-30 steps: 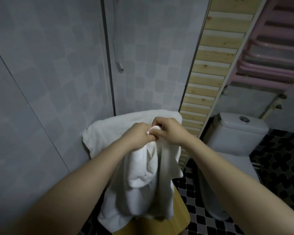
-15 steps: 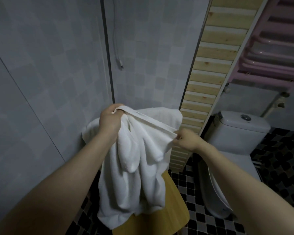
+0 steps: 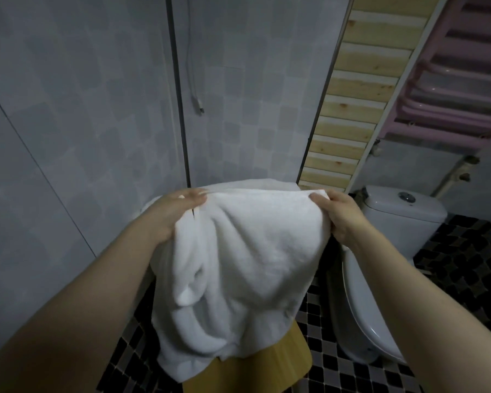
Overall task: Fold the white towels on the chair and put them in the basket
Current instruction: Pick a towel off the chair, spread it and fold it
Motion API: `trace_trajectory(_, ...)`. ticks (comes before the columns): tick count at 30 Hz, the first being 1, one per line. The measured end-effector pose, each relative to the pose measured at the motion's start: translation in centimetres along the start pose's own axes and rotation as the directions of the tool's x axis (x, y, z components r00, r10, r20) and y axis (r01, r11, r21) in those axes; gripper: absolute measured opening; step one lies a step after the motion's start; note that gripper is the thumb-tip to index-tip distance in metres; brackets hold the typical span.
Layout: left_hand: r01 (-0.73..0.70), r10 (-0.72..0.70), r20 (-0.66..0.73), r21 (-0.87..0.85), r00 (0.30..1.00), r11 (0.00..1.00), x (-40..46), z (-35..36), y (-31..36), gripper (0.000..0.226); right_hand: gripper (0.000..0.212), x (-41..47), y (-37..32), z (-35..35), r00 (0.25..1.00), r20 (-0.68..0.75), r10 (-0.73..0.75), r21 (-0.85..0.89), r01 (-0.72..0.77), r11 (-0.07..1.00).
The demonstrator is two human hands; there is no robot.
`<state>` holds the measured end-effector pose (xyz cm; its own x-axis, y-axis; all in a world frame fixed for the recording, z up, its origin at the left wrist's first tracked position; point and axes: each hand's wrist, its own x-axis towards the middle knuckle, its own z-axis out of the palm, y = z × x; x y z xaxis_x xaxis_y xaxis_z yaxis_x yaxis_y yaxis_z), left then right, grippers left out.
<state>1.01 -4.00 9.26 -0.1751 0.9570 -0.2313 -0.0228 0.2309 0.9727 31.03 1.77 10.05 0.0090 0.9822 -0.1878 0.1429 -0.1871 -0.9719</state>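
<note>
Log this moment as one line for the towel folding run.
stage: spreading towel | left hand: grips top left corner | right hand: grips top right corner | white towel: hanging over chair | basket: not visible

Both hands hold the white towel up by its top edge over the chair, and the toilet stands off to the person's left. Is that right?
Not quite: the toilet stands to the person's right, as the head view shows. The rest holds: the left hand and right hand hold the white towel up by its top edge over the chair.

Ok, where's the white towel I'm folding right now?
In the head view the white towel hangs centre frame, held up at its top edge by the left hand and right hand, above the wooden chair, left of the toilet.
</note>
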Motion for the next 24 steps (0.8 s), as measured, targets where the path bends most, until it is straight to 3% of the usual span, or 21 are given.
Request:
trace_trajectory(2,0.0,0.015,-0.297,0.049,0.955,0.999,1.0,0.4,-1.1,0.015,0.025,0.8,1.4,-0.3,0.981,-0.194,0.015,-0.216,-0.058,0.975)
trace_trajectory(4,0.054,0.005,-0.462,0.114,0.887,0.992,1.8,0.2,-3.0,0.027,0.02,0.9,2.9,0.0,0.975,-0.207,0.085,-0.199,-0.127,0.972)
trace_trajectory(9,0.135,-0.123,-0.503,-0.012,0.855,0.991,1.5,1.2,-6.1,0.037,0.019,-0.3,6.0,3.0,0.945,-0.024,0.325,0.14,-0.319,0.937)
trace_trajectory(12,0.197,-0.274,-0.473,-0.206,0.837,0.959,1.6,2.6,-6.9,0.043,0.016,-1.3,6.7,4.9,0.948,0.026,0.316,0.15,-0.316,0.937)
trace_trajectory(16,0.298,-0.389,-0.358,-0.284,0.849,0.911,0.9,5.9,-8.0,0.051,0.016,-3.2,6.8,7.2,0.951,0.186,0.245,0.1,-0.267,0.959)
trace_trajectory(18,0.308,-0.392,-0.326,-0.28,0.86,0.909,0.1,7.9,-8.5,0.036,0.016,-4.2,7.1,8.6,0.941,0.219,0.259,0.095,-0.284,0.954)
trace_trajectory(24,0.174,-0.311,-0.287,-0.416,0.906,0.893,-1.0,10.9,-12.8,0.024,0.014,-5.5,10.3,11.1,0.922,0.192,0.338,0.274,-0.381,0.883)
